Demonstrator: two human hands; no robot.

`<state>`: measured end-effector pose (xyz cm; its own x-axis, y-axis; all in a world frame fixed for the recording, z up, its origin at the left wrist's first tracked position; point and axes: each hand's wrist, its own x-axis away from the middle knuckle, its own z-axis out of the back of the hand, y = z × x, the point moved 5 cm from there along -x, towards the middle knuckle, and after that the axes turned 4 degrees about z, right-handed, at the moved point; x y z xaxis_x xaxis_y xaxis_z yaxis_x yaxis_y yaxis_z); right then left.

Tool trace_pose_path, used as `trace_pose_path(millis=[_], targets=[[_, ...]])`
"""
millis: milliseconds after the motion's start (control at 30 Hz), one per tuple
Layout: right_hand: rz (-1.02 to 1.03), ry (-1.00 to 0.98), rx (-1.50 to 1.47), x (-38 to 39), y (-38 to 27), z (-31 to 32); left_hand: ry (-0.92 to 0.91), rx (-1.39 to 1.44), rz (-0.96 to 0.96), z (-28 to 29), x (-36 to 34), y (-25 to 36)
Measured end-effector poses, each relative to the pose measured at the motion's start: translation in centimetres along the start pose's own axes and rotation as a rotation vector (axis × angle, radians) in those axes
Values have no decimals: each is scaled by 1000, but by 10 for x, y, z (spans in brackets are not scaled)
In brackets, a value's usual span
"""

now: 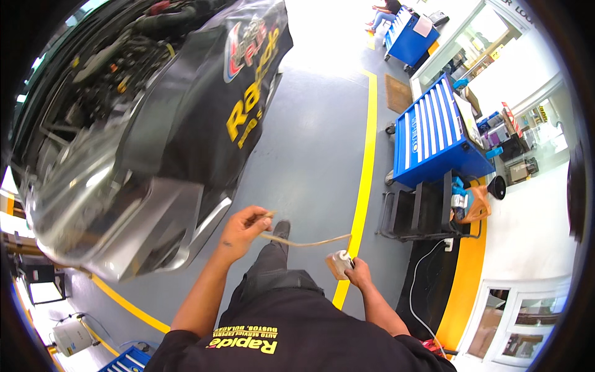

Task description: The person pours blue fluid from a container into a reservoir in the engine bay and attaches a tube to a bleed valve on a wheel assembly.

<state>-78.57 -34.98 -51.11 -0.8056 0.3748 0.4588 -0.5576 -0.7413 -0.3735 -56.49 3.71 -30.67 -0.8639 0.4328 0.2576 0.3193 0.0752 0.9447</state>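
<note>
My left hand [248, 227] is closed, its thumb and fingers pinching one end of a thin tan hose [304, 244]. The hose sags to the right across the gap between my hands, and its far part reaches just above the bottle; whether it joins the bottle I cannot tell. My right hand [361, 274] grips a small translucent plastic bottle [338, 265] with brownish contents, held tilted at waist height. To my left stands a car with its engine bay [118, 77] exposed and a black fender cover [204, 105] draped over its side.
A blue tool cabinet [427, 133] on casters stands to the right, with a black cart [412, 214] beside it. Farther back are another blue cabinet [409, 37] and a seated person [385, 15]. A yellow line [365, 180] crosses the grey floor. A white cable [414, 297] trails along the right wall.
</note>
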Motion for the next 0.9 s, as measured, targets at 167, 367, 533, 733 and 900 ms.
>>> trace_pose_path(millis=[167, 367, 533, 733, 900], targets=[[-70, 145, -9, -65, 4, 98, -208, -53, 44, -64, -170, 56], [-212, 217, -134, -200, 4, 194, -428, -135, 51, -126, -372, 141], [-193, 199, -157, -356, 17, 257, -390, -116, -30, -154, -532, 154], [-25, 162, -76, -560, -7, 351, -157, -67, 37, -158, -685, 185], [130, 130, -15, -737, -66, 444, 21, 9, 13, -132, -797, 225]])
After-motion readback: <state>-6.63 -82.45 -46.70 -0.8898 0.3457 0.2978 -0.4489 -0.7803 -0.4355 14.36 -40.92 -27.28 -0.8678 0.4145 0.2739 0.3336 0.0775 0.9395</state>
